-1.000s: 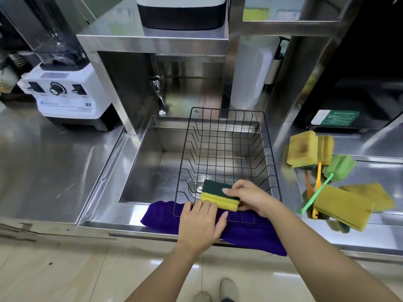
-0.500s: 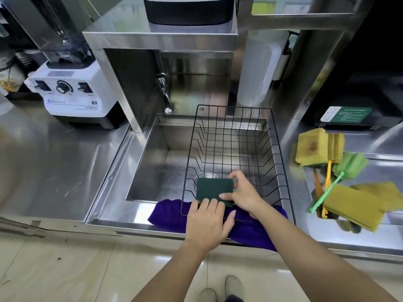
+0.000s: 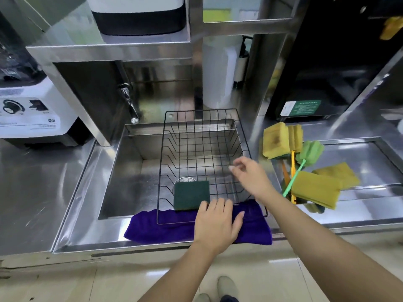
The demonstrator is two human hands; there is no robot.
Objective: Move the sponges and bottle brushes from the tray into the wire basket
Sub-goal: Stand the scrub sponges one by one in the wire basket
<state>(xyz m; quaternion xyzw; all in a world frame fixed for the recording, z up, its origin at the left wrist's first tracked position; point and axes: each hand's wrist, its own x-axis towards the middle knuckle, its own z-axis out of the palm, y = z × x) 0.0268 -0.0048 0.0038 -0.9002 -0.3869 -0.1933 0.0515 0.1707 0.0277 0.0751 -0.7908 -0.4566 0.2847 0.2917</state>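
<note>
A black wire basket (image 3: 246,147) sits over the steel sink. One sponge (image 3: 191,195) lies flat in its near left corner, dark green side up. My left hand (image 3: 217,223) rests on the basket's front rim and the purple cloth, fingers spread. My right hand (image 3: 250,175) hovers empty above the basket's right side, fingers loosely apart. On the tray (image 3: 370,158) to the right lie several yellow sponges (image 3: 315,189), one standing block (image 3: 275,140), and a green-headed bottle brush (image 3: 309,153) with orange and yellow handles (image 3: 293,168) beside it.
A purple cloth (image 3: 165,227) drapes the sink's front edge under the basket. A faucet (image 3: 128,101) hangs at the sink's back left. A white blender base (image 3: 32,114) stands on the left counter. A black appliance (image 3: 322,62) stands behind the tray.
My right hand laid the sponge green side up in the basket, let go, and has lifted away to the right. My left hand stays on the basket's front rim.
</note>
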